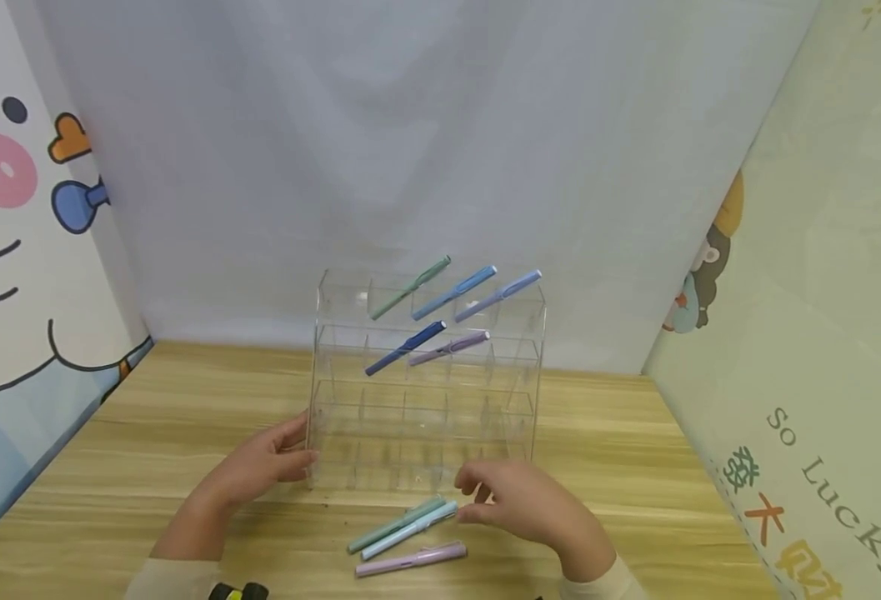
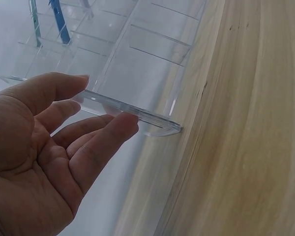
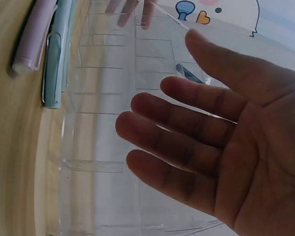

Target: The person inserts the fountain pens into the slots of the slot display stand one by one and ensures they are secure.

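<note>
My left hand (image 1: 252, 467) holds the left side panel of a clear acrylic pen rack (image 1: 425, 408), thumb and fingers at its edge in the left wrist view. Near the rack's lower right front, my right hand (image 1: 518, 500) has loosely bent fingers with nothing in them; the right wrist view shows its palm bare and fingers apart. Close by its fingertips lies a pale blue pen (image 1: 408, 531), alongside a green pen (image 1: 395, 525). A pink pen (image 1: 410, 559) lies nearer the front.
Slanting in the rack's top tier are a green pen (image 1: 412, 287), a blue pen (image 1: 455, 292) and a lavender pen (image 1: 498, 295). The tier below holds a dark blue pen (image 1: 406, 347) and a purple pen (image 1: 449, 347). A white curtain (image 1: 440, 150) hangs behind the wooden table (image 1: 605, 442).
</note>
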